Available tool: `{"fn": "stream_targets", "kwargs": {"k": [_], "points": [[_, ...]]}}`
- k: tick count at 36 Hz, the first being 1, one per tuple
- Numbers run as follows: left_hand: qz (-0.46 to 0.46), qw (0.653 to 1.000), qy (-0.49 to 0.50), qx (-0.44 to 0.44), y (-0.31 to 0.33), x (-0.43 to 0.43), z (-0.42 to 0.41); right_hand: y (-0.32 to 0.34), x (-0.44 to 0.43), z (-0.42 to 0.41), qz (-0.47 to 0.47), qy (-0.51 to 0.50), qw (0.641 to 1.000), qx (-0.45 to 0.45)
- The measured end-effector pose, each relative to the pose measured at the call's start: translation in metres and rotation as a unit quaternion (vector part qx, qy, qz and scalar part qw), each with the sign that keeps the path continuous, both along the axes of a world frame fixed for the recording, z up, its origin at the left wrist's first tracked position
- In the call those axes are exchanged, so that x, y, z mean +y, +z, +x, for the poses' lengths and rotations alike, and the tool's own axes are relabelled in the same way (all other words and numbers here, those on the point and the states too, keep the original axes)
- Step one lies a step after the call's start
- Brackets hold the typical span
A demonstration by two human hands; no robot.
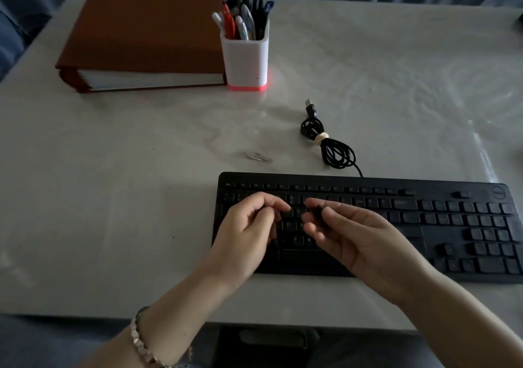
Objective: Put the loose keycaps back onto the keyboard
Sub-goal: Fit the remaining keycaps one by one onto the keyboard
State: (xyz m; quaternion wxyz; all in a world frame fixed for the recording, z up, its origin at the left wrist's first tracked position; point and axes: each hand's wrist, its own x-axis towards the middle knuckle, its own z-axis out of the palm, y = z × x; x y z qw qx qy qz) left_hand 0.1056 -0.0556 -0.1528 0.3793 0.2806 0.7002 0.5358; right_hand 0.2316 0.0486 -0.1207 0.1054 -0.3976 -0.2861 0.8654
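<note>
Both arms are reaching in over the near edge of the desk [113, 198]. The left hand [249, 229] is curling its fingers; whether it is holding anything is hard to tell. The right hand [356, 237] is pinching a small dark keycap [316, 212] in its fingertips.

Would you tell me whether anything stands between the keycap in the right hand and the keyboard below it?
Nothing visible lies under the keycap pinched by the right hand; bare keys of the keyboard show below. The left hand hovers beside it, covering keys farther left.
</note>
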Motion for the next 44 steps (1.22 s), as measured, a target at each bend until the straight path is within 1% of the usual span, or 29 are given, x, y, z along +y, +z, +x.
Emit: {"fn": "stream_targets", "kwargs": {"k": [2, 4, 7, 9, 16, 19, 21, 24, 28, 30, 32, 34, 36, 38, 40, 44], "points": [[0.005, 1.0, -0.012, -0.014, 0.0, 0.002, 0.0, 0.0, -0.001, -0.001, -0.015, 0.005, 1.0, -0.003], [0.008, 0.999, -0.038, -0.019, 0.002, 0.003, 0.0, -0.001, -0.002, -0.001, -0.058, -0.003, 0.998, -0.003], [0.025, 0.997, -0.071, 0.027, 0.005, 0.003, 0.001, -0.002, -0.003, -0.001, -0.123, -0.019, 0.992, -0.005], [0.038, 0.994, -0.073, 0.07, 0.005, 0.004, 0.002, -0.003, -0.004, -0.002, -0.138, -0.026, 0.99, -0.015], [0.072, 0.979, -0.084, 0.174, 0.0, 0.006, 0.002, -0.003, -0.008, -0.002, -0.082, -0.01, 0.995, -0.062], [0.068, 0.975, -0.081, 0.195, 0.0, 0.008, 0.005, -0.002, -0.009, -0.001, -0.056, 0.002, 0.997, -0.06], [0.071, 0.976, -0.075, 0.193, 0.001, 0.008, 0.006, -0.002, -0.01, 0.0, -0.039, 0.01, 0.998, -0.056], [0.078, 0.975, -0.08, 0.191, 0.002, 0.006, 0.008, -0.002, -0.009, 0.002, 0.009, 0.028, 0.998, -0.058], [0.065, 0.97, -0.104, 0.208, 0.0, 0.004, 0.008, -0.003, -0.006, 0.007, 0.091, 0.042, 0.992, -0.072], [0.071, 0.966, -0.115, 0.219, -0.003, 0.002, 0.007, -0.004, -0.005, 0.008, 0.144, 0.064, 0.983, -0.09], [0.071, 0.964, -0.108, 0.231, -0.007, 0.001, 0.005, -0.007, -0.002, 0.01, 0.227, 0.089, 0.962, -0.122], [0.068, 0.963, -0.071, 0.249, -0.012, -0.001, 0.0, -0.011, 0.002, 0.013, 0.324, 0.112, 0.927, -0.153], [0.066, 0.96, -0.008, 0.273, -0.019, -0.005, -0.008, -0.013, 0.005, 0.016, 0.386, 0.135, 0.896, -0.174], [0.048, 0.954, 0.057, 0.29, -0.023, -0.01, -0.017, -0.015, 0.007, 0.018, 0.399, 0.145, 0.888, -0.179], [0.021, 0.945, 0.094, 0.312, -0.027, -0.015, -0.026, -0.016, 0.008, 0.018, 0.408, 0.151, 0.882, -0.182], [-0.024, 0.939, 0.104, 0.327, -0.032, -0.025, -0.036, -0.017, 0.003, 0.015, 0.449, 0.171, 0.856, -0.193]]}}
